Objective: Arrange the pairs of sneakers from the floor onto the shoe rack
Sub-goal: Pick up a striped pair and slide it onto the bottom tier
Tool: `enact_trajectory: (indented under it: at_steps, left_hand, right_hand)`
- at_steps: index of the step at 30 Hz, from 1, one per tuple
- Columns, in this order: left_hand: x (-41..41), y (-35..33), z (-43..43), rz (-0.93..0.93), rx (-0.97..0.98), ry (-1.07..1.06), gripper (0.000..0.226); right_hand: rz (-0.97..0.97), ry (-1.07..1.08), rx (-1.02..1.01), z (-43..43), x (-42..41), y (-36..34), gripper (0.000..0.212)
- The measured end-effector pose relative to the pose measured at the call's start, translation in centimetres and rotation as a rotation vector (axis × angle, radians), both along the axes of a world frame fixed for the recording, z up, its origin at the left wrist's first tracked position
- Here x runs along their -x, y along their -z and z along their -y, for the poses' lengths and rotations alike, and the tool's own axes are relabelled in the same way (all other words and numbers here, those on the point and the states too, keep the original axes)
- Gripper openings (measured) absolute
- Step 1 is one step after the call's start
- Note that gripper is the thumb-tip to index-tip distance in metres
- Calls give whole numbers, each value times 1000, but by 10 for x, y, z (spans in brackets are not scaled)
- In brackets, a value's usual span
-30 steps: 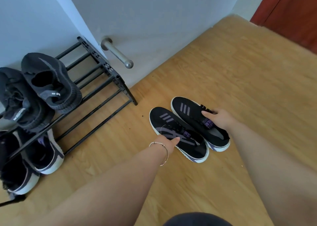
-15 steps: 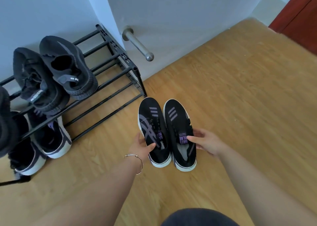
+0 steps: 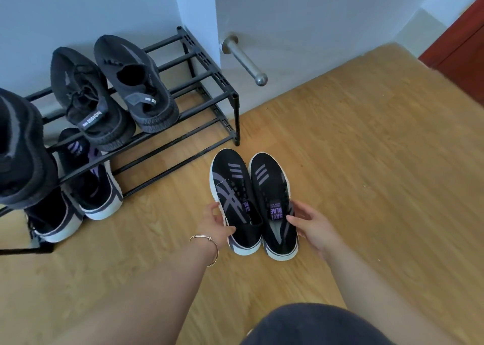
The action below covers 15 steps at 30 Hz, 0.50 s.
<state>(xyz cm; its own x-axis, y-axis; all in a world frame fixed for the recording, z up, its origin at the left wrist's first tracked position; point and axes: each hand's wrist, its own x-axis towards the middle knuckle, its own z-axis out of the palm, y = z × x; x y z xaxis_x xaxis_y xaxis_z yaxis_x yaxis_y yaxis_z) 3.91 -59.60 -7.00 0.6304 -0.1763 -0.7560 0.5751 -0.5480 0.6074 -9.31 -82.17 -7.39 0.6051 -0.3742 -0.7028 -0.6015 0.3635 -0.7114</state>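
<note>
The left hand (image 3: 214, 221) has its grip around the outer edge of the left black sneaker (image 3: 233, 200); the right hand (image 3: 310, 222) grips the right black sneaker (image 3: 275, 205) at its collar; both shoes sit side by side, touching, above the wooden floor (image 3: 366, 161). They are just beside the black shoe rack (image 3: 209, 108); its top tier carries dark grey sneakers (image 3: 115, 93).

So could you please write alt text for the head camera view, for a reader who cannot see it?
A person's left hand and right hand grip a pair of black knit sneakers with purple stripes, side by side over a wooden floor. Left of them, a black metal shoe rack holds other dark sneakers.
</note>
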Motion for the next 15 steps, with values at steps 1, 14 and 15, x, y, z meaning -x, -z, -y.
enact_trajectory:
  at_steps: [1, 14, 15]
  left_hand:
    - [-1, 2, -1, -2, -2, -2, 84]
    - [6, 10, -40, 24, 4, 60, 84]
    - [7, 9, -42, 35, 10, 63, 83]
  right_hand:
    - [-7, 11, 24, -3, -2, -1, 57]
    - [-114, -104, 128, -24, -11, -1, 56]
    - [-114, -90, 137, -26, -10, -1, 55]
